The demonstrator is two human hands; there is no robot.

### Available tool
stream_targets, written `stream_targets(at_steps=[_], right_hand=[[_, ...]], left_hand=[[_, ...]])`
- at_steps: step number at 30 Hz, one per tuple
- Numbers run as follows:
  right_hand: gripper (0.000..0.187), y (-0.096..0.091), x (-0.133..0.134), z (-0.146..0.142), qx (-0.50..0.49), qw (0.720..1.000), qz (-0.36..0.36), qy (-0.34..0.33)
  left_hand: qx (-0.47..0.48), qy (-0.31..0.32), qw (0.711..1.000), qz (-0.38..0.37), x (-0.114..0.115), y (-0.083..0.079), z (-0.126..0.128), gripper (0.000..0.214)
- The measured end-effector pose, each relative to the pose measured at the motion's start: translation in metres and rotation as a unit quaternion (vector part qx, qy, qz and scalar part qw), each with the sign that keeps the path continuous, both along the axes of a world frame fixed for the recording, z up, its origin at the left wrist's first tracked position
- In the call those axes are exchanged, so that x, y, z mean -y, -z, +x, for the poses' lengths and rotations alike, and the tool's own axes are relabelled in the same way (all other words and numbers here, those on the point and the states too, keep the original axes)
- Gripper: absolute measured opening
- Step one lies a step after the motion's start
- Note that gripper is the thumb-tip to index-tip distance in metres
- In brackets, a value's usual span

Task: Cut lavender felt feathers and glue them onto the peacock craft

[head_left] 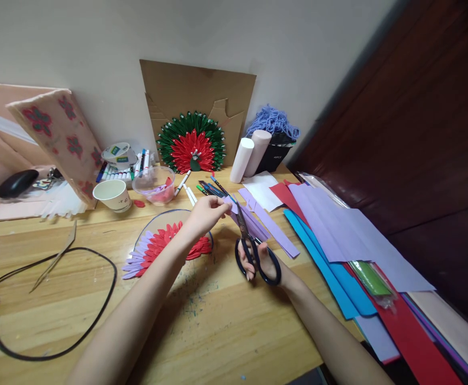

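Note:
My left hand [207,215] pinches a small piece of purple paper [229,203] above the middle of the table. In my right hand [253,259] are black-handled scissors [246,235], fingers through the loops, with the blades pointing up at that paper. Purple paper strips [276,230] lie just behind the scissors. Partly covered by my left forearm is a round board [165,218] bearing rows of red petals [159,243] and purple petals [137,259] at its left side.
Against the wall leans cardboard [201,85] with a green and red peacock craft [193,144]. A paper cup [112,195] and clear bowl [154,185] stand back left. Coloured sheets [334,224] crowd the right edge. A black cable [111,283] loops at left near a pointed stick [55,256].

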State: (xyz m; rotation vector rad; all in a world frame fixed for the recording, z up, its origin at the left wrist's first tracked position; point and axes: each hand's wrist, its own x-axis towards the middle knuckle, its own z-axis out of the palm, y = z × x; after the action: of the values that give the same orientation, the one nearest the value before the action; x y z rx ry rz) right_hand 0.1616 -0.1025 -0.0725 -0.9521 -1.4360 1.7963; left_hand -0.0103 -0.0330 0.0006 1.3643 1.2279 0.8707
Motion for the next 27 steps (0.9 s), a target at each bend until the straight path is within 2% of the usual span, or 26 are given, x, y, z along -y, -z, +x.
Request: stream_targets(at_steps=[9,16,22,27], right_hand=[[0.071,0.002,-0.001,0.0,0.028,0.999,0.013,0.017],[0.068,-0.006,0.0,-0.003,0.07,0.996,0.019,0.043],[0.077,-0.005,0.002,-0.005,0.001,1.0,-0.013,0.011],[0.076,-0.002,-0.001,-0.006,-0.039,0.999,-0.036,0.0]], left_hand=[[-0.005,0.016,1.0,0.004,0.0,0.0,0.0,0.012],[0.009,0.013,1.0,0.003,-0.005,0.01,-0.002,0.015],[0.032,0.032,0.999,0.002,-0.003,0.008,0.002,0.012],[0.022,0.045,0.999,0.001,0.001,0.005,0.003,0.012]])
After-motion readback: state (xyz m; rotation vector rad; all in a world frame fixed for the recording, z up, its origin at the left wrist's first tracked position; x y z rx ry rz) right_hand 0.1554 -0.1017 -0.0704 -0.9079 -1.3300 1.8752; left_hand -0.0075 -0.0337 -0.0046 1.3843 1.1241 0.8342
